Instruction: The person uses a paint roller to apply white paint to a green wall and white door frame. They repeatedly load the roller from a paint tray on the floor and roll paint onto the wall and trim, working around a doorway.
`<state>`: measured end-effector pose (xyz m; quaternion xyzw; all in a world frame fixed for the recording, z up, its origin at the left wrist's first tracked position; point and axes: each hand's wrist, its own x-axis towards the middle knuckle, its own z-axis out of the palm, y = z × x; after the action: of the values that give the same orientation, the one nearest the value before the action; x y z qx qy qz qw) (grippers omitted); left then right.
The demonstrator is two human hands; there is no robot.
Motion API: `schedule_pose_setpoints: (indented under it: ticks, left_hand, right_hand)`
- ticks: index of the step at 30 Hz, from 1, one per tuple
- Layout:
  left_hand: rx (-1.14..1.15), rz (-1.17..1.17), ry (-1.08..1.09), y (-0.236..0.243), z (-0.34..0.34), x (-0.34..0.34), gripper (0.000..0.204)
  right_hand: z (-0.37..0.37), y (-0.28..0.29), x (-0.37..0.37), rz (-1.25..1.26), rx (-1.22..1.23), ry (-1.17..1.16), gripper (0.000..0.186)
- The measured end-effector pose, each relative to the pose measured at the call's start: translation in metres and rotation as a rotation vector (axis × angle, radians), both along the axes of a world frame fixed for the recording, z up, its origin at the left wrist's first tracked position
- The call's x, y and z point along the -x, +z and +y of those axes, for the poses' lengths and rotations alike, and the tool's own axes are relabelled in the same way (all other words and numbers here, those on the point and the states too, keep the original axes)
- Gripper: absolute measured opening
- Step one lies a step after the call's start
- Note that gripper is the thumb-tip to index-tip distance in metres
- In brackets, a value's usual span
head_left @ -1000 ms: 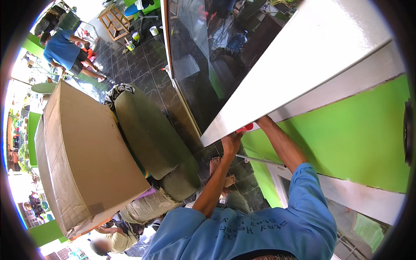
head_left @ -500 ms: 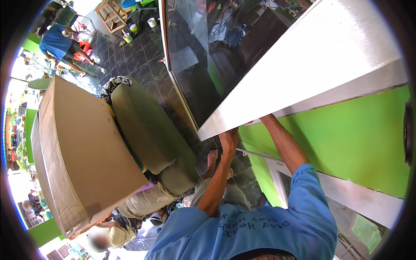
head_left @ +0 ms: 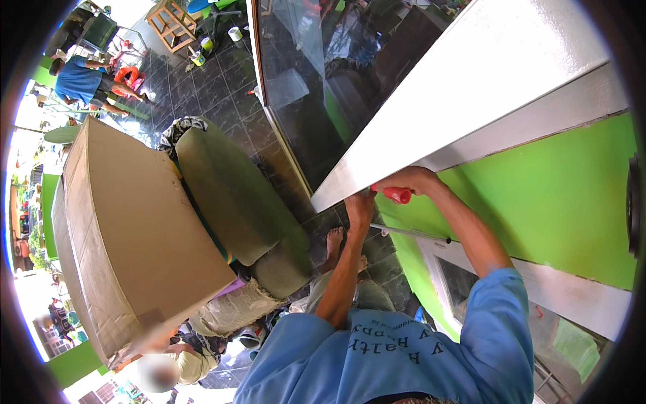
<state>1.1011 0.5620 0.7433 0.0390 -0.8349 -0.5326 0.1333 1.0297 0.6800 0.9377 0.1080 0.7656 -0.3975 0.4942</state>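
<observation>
Red-handled tool (head_left: pixel 401 195): it sits in the right hand (head_left: pixel 407 180), whose fingers are closed round the handle, right under the lower edge of the white beam (head_left: pixel 471 101) that runs slantwise across the view. Only the handle's red end shows; the working end is hidden behind the hand and the beam, so what kind of tool it is cannot be told. The handle looks like hard plastic, light and stiff, easy to grip in one fist, and the handle is the natural place to hold it.

The left hand (head_left: pixel 360 205) is raised just beside the right, pressed up against the underside of the beam's end; whether it grips anything cannot be told, as the fingers are out of sight.

Behind the hands lies a bright green wall (head_left: pixel 558 195) with a thin metal rod (head_left: pixel 410 233) below them. A bare foot (head_left: pixel 334 241) stands on dark floor tiles (head_left: pixel 222 101) under the arms. To the left stand green cushions (head_left: pixel 235 195) and a large cardboard box (head_left: pixel 128 236), with another person at the lower left. A dark glass pane (head_left: pixel 323 74) runs along above the beam, and far off, at the upper left, a person in a blue shirt (head_left: pixel 79 79) bends over.

Against the picture from a second ago, both hands are at the same spot under the beam and the red handle shows in the same grip; the view has only shifted a little, with the box and cushions sitting slightly lower.
</observation>
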Motion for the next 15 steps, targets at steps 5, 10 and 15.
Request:
schedule_pose_setpoints:
  ticks: [5, 10, 15]
  left_hand:
    - [0.073, -0.065, -0.079, -0.026, 0.001, -0.009, 0.039]
    - [0.120, -0.098, -0.090, -0.046, -0.008, -0.010, 0.036]
    - [0.313, 0.031, 0.055, -0.075, -0.015, -0.005, 0.011]
  right_hand:
    - [0.050, -0.065, -0.084, 0.139, 0.258, -0.300, 0.057]
    - [0.061, -0.043, -0.167, 0.060, 0.303, -0.510, 0.061]
    - [0.056, -0.058, -0.252, 0.120, 0.468, -0.773, 0.066]
